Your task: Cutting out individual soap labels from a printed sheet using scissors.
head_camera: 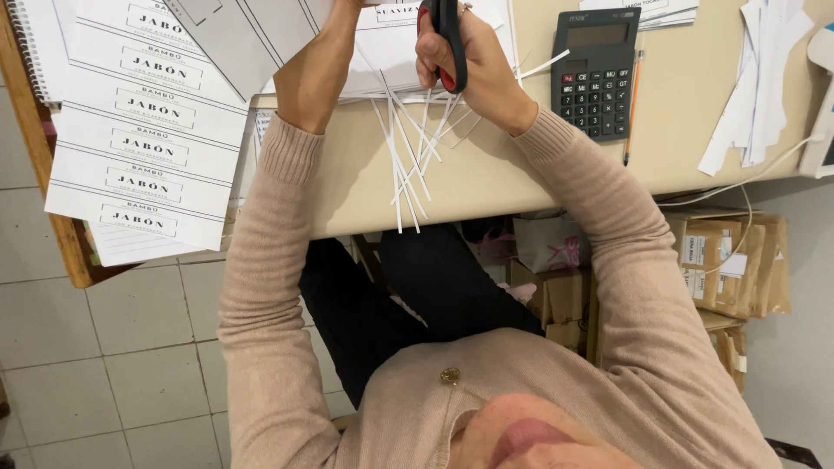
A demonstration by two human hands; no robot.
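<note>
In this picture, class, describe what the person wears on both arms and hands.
Both arms are covered by long sleeves of a beige-pink knit sweater, with ribbed cuffs at the wrists. The left hand is bare. The right hand appears to have a ring on one finger; no gloves or watch show.

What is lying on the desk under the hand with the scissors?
Thin white paper strips fan out on the beige desk, under the right hand gripping red-and-black scissors. Their upper ends are hidden beneath the hand and printed sheets.
</note>
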